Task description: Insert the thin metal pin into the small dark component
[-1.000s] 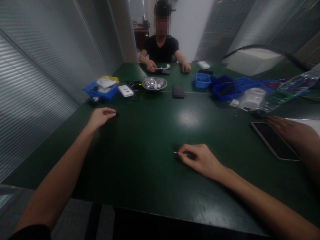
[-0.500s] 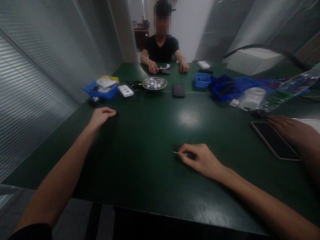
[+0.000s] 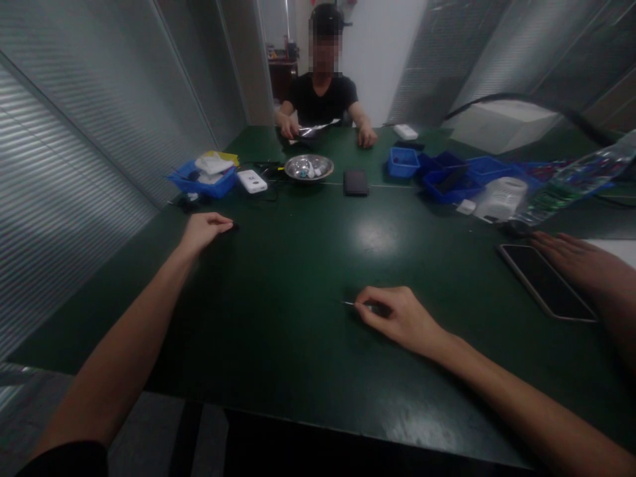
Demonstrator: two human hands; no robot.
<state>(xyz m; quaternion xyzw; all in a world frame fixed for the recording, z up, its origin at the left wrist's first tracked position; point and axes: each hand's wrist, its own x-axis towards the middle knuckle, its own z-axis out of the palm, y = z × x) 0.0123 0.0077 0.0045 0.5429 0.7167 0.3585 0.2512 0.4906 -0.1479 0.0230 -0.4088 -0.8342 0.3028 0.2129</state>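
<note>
My left hand [image 3: 205, 230] pinches a small dark piece [image 3: 235, 227] over the left part of the green table [image 3: 298, 265]; its kind is too small to make out. Closer to me, my right hand [image 3: 392, 315] is closed around a thin tool with a slim metal tip [image 3: 348, 303] that points left. The rest of that tool is mostly hidden by my fingers. The two hands are well apart, with bare tabletop between them.
Across the table sits a person in black, handling a dark, shiny flat item [image 3: 311, 132]. Beyond my hands are a blue basket [image 3: 211, 185], a white device [image 3: 252, 181], a metal bowl [image 3: 309, 177], a black square [image 3: 356, 183] and blue bins [image 3: 403, 162]. Another person's hand rests beside a phone [image 3: 549, 281].
The person opposite has lifted and tilted the dark flat item, moving it slightly left. My hands hold nearly the same positions; the view has shifted a little.
</note>
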